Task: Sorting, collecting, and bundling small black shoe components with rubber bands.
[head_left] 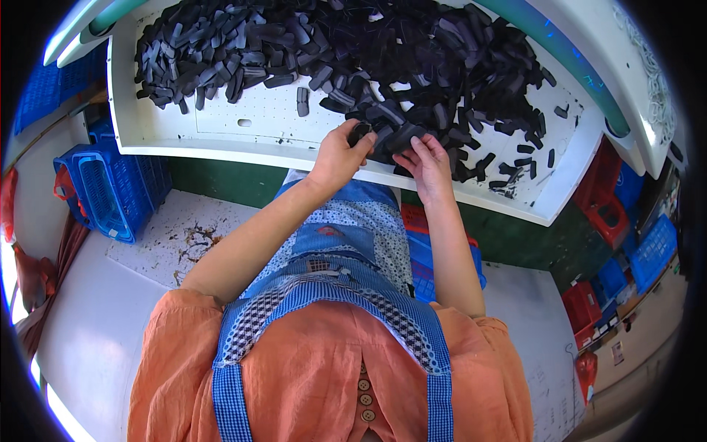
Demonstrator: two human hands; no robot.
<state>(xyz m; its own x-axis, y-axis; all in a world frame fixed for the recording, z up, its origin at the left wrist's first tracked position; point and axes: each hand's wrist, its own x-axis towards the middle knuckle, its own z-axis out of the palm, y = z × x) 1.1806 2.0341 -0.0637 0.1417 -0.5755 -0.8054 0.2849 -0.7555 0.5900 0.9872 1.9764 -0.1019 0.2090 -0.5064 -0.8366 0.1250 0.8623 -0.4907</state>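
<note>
Shirt: orange cloth garment with round brown buttons (324, 368), nearest the camera, under a blue patterned cloth apron (317, 276).
Front lip: a held piece could fall over the raised edge of the white, shallow-walled surface (243, 153) onto the apron; likely cause, a fingertip-only grip close to that edge.
Dark heap: a piece could be lost among its look-alikes in the pile of black, short, elongated pieces (236, 55); likely cause, the held pieces sitting directly against the pile.
Left hand (339, 153): fingers curled, thumb and forefinger pinching a small black piece (359, 133); its far part is hidden.
Right hand (427, 163): fingers nearly straight, thumb and fingertips pinching the right end of a broad, dark grey piece (402, 138).
Held pieces: side by side above the near edge of the pile; contact between them cannot be confirmed.
</note>
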